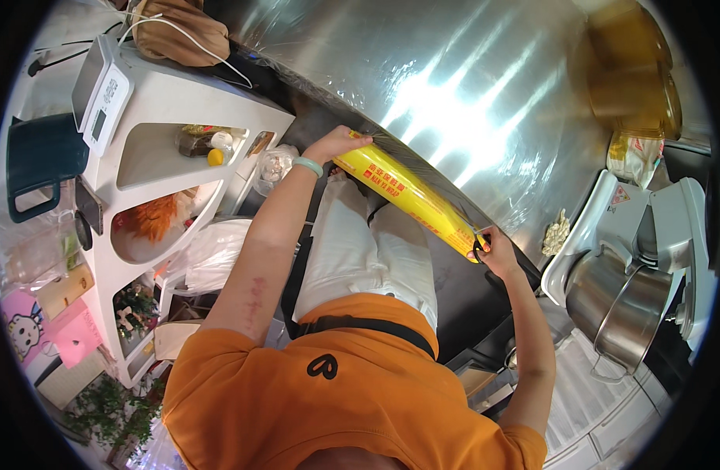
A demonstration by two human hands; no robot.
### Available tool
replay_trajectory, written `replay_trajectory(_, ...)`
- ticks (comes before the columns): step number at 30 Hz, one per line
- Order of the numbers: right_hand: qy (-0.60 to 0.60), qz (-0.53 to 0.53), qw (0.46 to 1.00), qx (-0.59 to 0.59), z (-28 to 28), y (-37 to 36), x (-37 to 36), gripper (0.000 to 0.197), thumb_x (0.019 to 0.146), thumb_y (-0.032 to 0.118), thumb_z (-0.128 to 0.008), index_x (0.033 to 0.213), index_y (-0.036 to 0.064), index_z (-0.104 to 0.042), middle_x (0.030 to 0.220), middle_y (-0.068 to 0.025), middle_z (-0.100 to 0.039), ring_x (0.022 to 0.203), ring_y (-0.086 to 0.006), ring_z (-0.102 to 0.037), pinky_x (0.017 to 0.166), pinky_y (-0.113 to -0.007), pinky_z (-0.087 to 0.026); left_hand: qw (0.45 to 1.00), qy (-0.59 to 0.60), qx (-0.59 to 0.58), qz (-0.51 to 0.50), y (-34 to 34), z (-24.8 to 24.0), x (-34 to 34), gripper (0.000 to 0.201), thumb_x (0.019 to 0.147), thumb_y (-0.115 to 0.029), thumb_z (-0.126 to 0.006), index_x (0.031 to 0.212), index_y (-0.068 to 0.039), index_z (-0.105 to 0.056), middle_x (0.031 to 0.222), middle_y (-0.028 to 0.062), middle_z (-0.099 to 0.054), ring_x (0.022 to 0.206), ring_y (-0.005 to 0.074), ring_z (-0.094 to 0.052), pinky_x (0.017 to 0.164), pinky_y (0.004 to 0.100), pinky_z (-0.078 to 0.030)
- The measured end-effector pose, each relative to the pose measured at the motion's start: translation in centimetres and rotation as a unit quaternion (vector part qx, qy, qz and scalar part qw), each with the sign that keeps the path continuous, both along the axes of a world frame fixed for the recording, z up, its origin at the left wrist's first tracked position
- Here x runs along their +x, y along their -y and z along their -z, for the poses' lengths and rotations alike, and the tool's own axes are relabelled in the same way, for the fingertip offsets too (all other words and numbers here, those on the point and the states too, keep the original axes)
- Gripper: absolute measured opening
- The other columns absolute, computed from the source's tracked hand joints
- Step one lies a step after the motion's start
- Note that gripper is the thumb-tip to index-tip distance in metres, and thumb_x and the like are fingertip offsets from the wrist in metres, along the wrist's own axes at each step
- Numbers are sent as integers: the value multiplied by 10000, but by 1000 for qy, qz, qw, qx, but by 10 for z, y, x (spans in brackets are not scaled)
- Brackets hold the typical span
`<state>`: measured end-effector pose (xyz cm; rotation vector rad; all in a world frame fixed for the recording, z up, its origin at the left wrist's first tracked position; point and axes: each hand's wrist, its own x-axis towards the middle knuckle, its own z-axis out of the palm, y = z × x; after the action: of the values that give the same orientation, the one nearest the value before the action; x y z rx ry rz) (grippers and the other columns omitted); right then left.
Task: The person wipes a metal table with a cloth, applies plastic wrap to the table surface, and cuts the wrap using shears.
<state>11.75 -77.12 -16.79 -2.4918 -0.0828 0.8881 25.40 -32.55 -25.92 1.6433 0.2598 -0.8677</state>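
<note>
A long yellow cling film box (407, 196) with red printing slants across my front, along the near edge of a metal table (454, 70). My left hand (340, 144) is closed on its upper left end, thumb lying along the top. At the lower right end, my right hand (498, 252) is closed around the black handles of small scissors (479, 245), whose short metal part lies against the box's end. Clear film (352, 98) shows wrinkled over the tabletop and meets the edge by the box.
A white shelf unit (211, 90) on the left carries a scale (105, 106) and a dark green jug (43, 160). To the right stand a stand mixer (677, 227) and its steel bowl (618, 305). Amber containers (634, 78) sit at the far right.
</note>
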Motion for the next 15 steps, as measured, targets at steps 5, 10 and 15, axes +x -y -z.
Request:
replay_trajectory(5,-51,25,995,-85,-25,28,-18,571,607,219,-860,1011,35,-500,853,-126,-606,794,-302,-616,711,-385,-494,1000,22,-11,-11,1,-11,2,539,809,-415,-721,861,114,-633,780,90,-634,701,124,-593,614,272,-473)
replay_trajectory(10,-61,75,994,-49,-47,53,-42,636,572,299,-889,992,39,-488,877,-135,-590,781,-293,-604,708,-367,-494,1000,13,-11,5,1,-12,9,517,811,-396,-722,861,113,-644,762,85,-638,672,119,-585,604,274,-474)
replay_trajectory(15,-64,77,995,-11,-16,12,-23,624,602,277,-871,1028,23,-493,899,-172,-618,827,-318,-626,737,-377,-498,999,11,-45,-8,3,0,8,500,816,-375,-721,907,112,-655,793,91,-654,685,114,-592,603,277,-476)
